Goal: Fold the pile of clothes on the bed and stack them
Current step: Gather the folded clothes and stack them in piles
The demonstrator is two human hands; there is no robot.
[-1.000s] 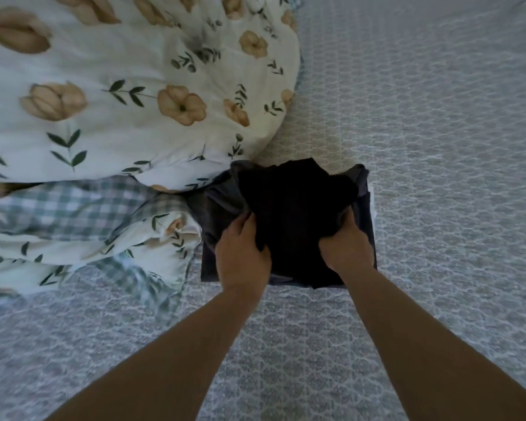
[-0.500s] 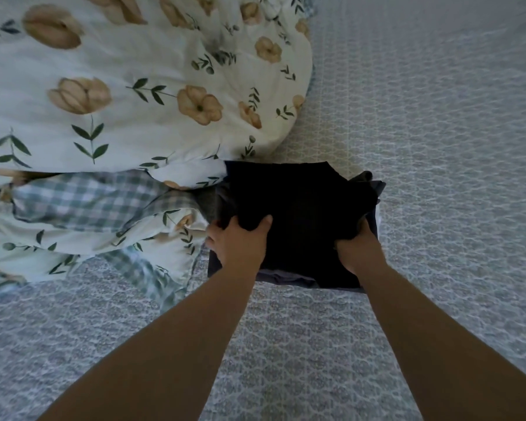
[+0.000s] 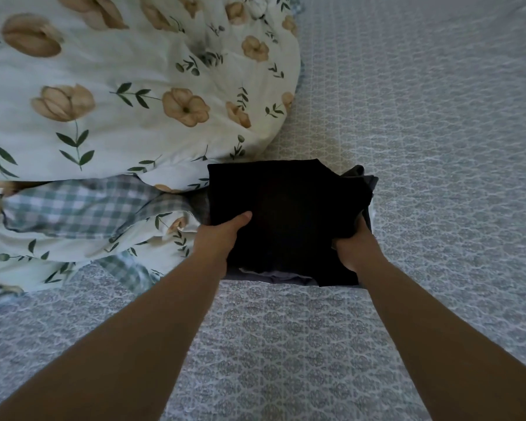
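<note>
Your left hand (image 3: 222,238) grips the left edge of the folded black garment (image 3: 286,214), thumb on top and the other fingers hidden beneath. Your right hand (image 3: 354,247) grips its right edge, fingers curled into the cloth. The garment tops a stack of folded grey clothes (image 3: 274,276) on the patterned bed (image 3: 422,147), touching the floral duvet (image 3: 119,117).

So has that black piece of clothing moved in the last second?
Yes. The black garment has spread flatter and toward the floral duvet, its left edge now meeting it.
</note>
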